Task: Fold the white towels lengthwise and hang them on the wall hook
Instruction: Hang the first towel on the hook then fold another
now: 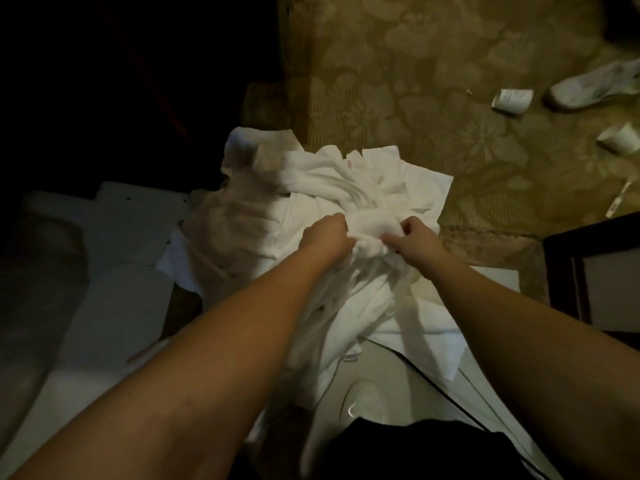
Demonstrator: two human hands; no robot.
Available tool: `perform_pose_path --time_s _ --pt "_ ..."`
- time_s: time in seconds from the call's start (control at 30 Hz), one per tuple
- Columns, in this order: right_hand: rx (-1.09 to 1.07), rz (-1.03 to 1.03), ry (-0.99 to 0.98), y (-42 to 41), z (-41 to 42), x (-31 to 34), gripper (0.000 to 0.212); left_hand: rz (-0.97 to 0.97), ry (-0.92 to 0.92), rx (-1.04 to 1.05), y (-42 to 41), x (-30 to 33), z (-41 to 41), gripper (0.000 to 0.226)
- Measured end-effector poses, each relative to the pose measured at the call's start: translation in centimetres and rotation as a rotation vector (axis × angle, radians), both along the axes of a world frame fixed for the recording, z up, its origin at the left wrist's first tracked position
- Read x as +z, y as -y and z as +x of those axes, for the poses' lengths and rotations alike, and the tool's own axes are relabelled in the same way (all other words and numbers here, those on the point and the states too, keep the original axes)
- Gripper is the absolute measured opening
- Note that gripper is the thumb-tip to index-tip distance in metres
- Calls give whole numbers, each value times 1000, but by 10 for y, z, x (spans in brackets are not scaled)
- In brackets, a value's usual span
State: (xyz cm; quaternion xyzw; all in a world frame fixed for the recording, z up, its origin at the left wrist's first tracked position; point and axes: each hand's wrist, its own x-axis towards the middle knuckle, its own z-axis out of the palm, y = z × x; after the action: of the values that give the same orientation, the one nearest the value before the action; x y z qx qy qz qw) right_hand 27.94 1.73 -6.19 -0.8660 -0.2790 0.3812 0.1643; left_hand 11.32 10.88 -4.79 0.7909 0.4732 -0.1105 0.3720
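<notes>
**Both hands bunched on one towel, pile running away from the body**

Nearest the camera: dark clothing at the bottom edge, then two bare forearms reaching fwd and converging. White fabric trails back from the grip toward the body, draped down between the arms.

Now the grip itself. Left hand [327, 237] is closed, fingers curled into the cloth. Right hand [414, 237] closed too, pinching the same bunch. Hands sit near each other, only a knot of cloth between them. Neither is clearly closer to the work; they're level, side by side on the same gathered ridge of the held towel [367, 233].

Key relation: the towel's length looks to run near-to-far, from the body out past the hands, so the hands hold it across its short way. Can't find an edge or corner yet, it's too crumpled. Judgement: to fold lengthwise, hands need to spread apart along an edge after lifting it free.

Beyond the hands: rest of the towel pile [346, 174] lies just past the grip, heaped, partly on the patterned carpet [433, 81].

Far right of the pile, well apart: a white shoe [592, 86] and two small white cups [512, 100] on the carpet.

No wall hook in view.
</notes>
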Motion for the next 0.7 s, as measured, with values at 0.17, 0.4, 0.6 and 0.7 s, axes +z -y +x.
perform_pose_path --time_s 0.17,0.4,0.6,0.7 --pt "33 31 3 17 -23 64 31 -31 77 134 26 58 -33 21" --pt "261 65 118 37 -74 194 27 -90 171 300 59 182 -100 17" --pt "339 86 63 52 -116 327 28 -160 277 422 77 301 -153 26" --pt "414 100 126 62 -136 394 32 -190 280 432 87 364 -178 28"
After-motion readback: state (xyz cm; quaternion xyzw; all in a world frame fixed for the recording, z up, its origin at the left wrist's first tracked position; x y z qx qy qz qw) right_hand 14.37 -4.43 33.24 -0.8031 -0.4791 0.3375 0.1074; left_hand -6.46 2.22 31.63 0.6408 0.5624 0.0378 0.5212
